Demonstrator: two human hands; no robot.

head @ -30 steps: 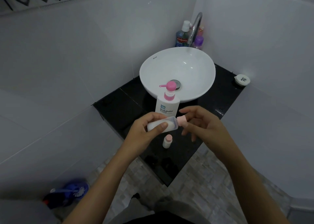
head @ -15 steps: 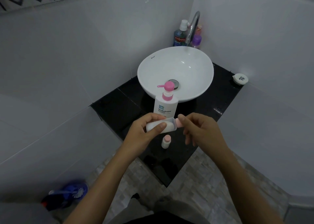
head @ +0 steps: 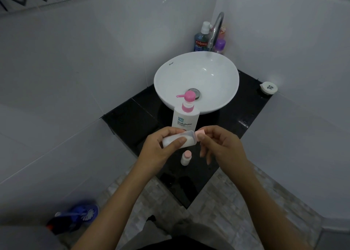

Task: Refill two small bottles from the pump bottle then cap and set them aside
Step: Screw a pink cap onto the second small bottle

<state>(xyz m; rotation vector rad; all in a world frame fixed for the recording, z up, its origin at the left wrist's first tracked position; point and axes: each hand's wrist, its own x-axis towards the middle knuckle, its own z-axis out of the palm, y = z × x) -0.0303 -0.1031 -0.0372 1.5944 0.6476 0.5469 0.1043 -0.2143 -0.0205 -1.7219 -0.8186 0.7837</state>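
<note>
My left hand [head: 161,147] holds a small white bottle [head: 187,140] on its side, neck pointing right, above the black counter. The thumb and fingers of my right hand [head: 221,147] pinch the pale pink cap [head: 199,132] at the bottle's neck. Just behind my hands stands the white pump bottle [head: 184,117] with a pink pump head, in front of the basin. A second small bottle [head: 185,157] with a pink cap on it stands upright on the counter below my hands.
A white round basin [head: 197,79] sits on the black corner counter [head: 132,120], with a chrome tap [head: 216,29] and several bottles behind it. A small white round container [head: 268,88] lies at the counter's right corner. A blue item [head: 75,217] lies on the floor at lower left.
My right fingers have closed in on the pink cap at the bottle's neck and shifted their grip on it. The view has drifted slightly.
</note>
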